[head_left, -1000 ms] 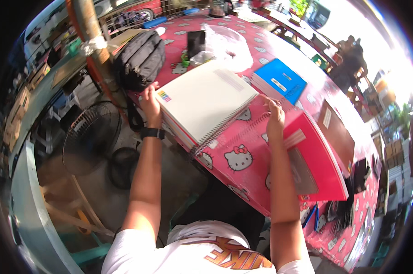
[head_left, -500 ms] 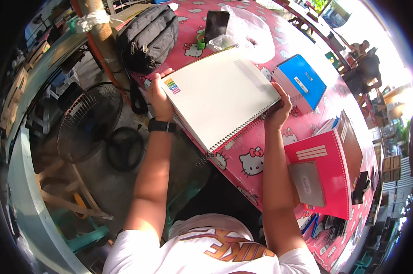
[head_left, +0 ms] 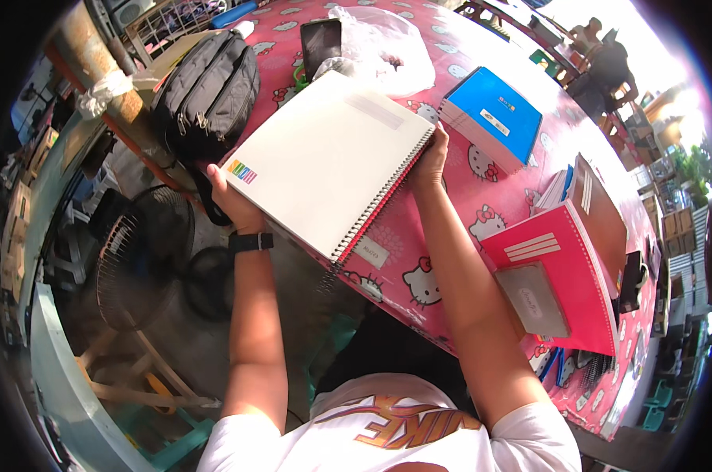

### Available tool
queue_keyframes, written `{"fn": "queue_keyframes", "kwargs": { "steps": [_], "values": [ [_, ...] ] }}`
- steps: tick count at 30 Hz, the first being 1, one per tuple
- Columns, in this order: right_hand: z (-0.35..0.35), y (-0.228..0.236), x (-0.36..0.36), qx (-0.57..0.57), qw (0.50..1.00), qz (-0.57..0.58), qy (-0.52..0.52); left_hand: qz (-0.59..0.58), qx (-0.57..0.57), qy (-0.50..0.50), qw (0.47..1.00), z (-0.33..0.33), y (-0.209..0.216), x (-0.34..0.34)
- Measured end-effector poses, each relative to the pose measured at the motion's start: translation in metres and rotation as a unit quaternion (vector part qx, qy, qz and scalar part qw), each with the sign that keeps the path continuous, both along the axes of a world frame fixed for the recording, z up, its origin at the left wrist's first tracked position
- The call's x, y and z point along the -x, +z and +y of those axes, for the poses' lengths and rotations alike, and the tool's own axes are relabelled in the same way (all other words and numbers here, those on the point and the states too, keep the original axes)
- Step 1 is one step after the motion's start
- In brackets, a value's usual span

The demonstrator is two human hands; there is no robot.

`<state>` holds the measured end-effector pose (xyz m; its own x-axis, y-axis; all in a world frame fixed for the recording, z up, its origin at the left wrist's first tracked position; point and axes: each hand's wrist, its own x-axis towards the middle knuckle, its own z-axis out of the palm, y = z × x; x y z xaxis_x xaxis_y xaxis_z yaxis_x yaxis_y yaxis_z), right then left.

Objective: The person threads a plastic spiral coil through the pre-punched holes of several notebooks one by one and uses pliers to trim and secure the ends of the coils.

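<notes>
Left grip (head_left: 228,206) closed on spiral notebook (head_left: 328,161) | right grip (head_left: 432,161) clasps its spine edge

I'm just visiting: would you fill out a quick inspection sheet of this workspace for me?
Surface: table under a pink cartoon-cat cloth.
Job's things: large white spiral notebook, closed, held over the table's near edge.
Clutter: blue notebook stack, pink notebook with a grey booklet on it, brown book, clear plastic bag, dark phone, black backpack.
Grippers: left hand grips the notebook's left corner; right hand holds its spiral edge.
Cables: nothing seen.
Surroundings: floor fan at left, wooden post, people seated in the distance at top right.
</notes>
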<state>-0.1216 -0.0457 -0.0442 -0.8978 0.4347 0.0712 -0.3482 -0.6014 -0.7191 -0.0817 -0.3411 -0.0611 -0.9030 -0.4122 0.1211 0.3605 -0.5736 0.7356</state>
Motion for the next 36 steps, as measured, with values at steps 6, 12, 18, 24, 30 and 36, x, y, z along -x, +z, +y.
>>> {"fn": "queue_keyframes", "kwargs": {
  "steps": [6,12,18,24,30,36],
  "values": [
    [-0.002,0.015,-0.009,-0.108,0.994,0.018,0.020,-0.030,0.160,0.071,0.984,-0.001,0.044,-0.009],
    [-0.005,0.022,0.006,-0.094,0.995,-0.028,-0.034,-0.020,0.199,0.181,0.963,0.013,0.045,-0.005],
    [0.019,0.052,-0.035,-0.372,0.925,-0.036,-0.064,0.033,0.360,0.190,0.913,-0.005,0.024,0.002],
    [0.047,0.127,-0.203,-0.241,0.968,0.057,0.042,0.002,0.311,0.299,0.902,0.029,0.095,-0.072],
    [0.099,0.152,-0.392,-0.156,0.983,0.096,-0.006,0.350,0.384,-0.053,0.853,0.229,0.159,-0.201],
    [0.150,0.136,-0.496,-0.206,0.948,-0.045,-0.236,0.443,0.592,-0.152,0.656,0.358,0.179,-0.271]
  ]
}}
